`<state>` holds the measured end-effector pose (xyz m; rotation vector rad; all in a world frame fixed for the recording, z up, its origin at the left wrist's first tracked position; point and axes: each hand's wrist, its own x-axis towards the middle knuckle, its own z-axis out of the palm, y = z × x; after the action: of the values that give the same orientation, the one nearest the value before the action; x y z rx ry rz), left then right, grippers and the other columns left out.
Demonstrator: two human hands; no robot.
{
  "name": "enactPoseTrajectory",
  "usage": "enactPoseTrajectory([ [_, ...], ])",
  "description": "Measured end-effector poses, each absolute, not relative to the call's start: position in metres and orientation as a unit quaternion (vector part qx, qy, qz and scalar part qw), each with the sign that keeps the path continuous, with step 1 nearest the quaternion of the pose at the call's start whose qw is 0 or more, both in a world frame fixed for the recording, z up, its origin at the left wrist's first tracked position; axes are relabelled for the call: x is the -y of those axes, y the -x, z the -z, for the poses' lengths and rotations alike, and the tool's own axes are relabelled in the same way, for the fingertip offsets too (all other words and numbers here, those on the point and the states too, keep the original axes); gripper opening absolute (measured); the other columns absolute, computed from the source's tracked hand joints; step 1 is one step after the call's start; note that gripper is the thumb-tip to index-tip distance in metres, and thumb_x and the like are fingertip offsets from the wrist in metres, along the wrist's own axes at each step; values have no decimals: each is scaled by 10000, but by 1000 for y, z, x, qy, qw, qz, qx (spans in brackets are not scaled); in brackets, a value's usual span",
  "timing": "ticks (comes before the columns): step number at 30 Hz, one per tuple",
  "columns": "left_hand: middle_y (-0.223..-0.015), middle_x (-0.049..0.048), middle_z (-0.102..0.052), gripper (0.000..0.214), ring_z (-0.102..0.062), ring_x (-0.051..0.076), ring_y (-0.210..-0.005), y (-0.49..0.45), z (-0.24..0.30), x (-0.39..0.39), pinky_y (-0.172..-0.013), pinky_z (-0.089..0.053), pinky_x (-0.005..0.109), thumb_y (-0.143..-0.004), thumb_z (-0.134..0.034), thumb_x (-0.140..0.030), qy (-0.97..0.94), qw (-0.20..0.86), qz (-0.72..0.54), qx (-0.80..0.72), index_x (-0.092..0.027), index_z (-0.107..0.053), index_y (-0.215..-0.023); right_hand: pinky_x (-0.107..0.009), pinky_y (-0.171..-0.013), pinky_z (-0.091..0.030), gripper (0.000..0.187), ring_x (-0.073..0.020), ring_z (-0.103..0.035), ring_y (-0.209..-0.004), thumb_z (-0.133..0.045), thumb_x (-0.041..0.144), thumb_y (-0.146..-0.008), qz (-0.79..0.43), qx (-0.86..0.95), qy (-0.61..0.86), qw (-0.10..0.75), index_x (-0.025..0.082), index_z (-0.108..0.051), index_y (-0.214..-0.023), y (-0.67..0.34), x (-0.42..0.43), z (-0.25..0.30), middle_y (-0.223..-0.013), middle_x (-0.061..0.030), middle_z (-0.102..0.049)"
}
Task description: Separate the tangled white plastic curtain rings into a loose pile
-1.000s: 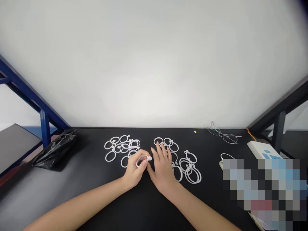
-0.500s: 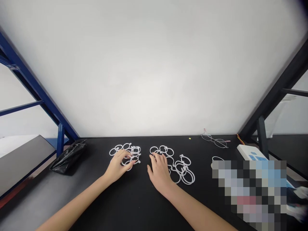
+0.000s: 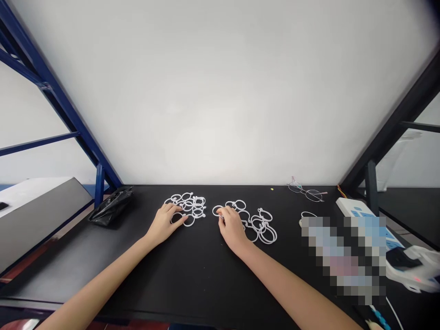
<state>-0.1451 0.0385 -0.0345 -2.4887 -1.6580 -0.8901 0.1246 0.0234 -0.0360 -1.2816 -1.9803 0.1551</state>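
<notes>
White rings, each with a small knob, lie in two loose groups on the black table point(image 3: 192, 279). At the left group point(image 3: 198, 201) rests my left hand point(image 3: 165, 223), thumb and fingers apart, its fingertips touching the nearest rings. My right hand point(image 3: 232, 227) is at the left edge of the right group point(image 3: 267, 234). Its thumb and index finger are pinched on one white ring point(image 3: 216, 207), which sticks out to the left. That hand hides part of the rings beneath it.
A crumpled black plastic bag point(image 3: 112, 207) lies at left beside a grey box point(image 3: 44, 215). Wire-framed glasses point(image 3: 313, 195) sit at the back right. Farther right are a white power strip point(image 3: 355, 207) and a blurred-out object point(image 3: 338, 259). Blue frame bars point(image 3: 74, 112) rise at left.
My right hand has gone from spread fingers to a pinch on a ring. My left hand has drawn to the near-left side of its group. The view has shifted slightly.
</notes>
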Motion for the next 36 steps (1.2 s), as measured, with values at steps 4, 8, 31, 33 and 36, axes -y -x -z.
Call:
enactPoseTrajectory([
  [4,-1019,83,-639,280,-562,251,-981,124,25,-37,-895,-441,422,-900,-551,-432,801,29,302,516,-186,-628,-1010,-321,-777,-499,276,-199,-624,-852,-441,-15,-805,-86,762,491,413,178,-608,-910,-125,-24,35,-887,-53,-638],
  [8,-1169,112,-601,309,-553,256,-1102,75,17,-31,-980,-441,447,-918,-499,-273,850,-25,309,426,-197,-554,-1213,-324,-779,-517,228,-192,-626,-840,-444,25,-837,-118,737,463,478,177,-599,-908,-126,-24,33,-879,-56,-622],
  [31,-994,77,-656,399,-614,174,-911,34,13,-30,-852,-502,335,-879,-614,-398,679,-459,447,360,-163,-553,-1196,-336,-717,-551,164,-183,-652,-853,-581,65,-872,-109,688,345,629,220,-614,-915,-130,-8,23,-925,-52,-662],
  [33,-883,46,-635,366,-581,158,-829,34,11,-28,-802,-480,318,-895,-588,-410,705,-430,425,371,-157,-579,-1159,-337,-712,-554,160,-183,-653,-854,-583,70,-874,-116,690,339,629,220,-613,-920,-129,-6,23,-931,-54,-662],
  [36,-789,12,-572,325,-525,144,-757,35,9,-25,-741,-449,295,-905,-569,-408,730,-374,422,386,-156,-586,-1109,-335,-712,-559,144,-183,-652,-860,-600,96,-875,-136,684,335,634,221,-606,-945,-128,-4,23,-961,-60,-655],
])
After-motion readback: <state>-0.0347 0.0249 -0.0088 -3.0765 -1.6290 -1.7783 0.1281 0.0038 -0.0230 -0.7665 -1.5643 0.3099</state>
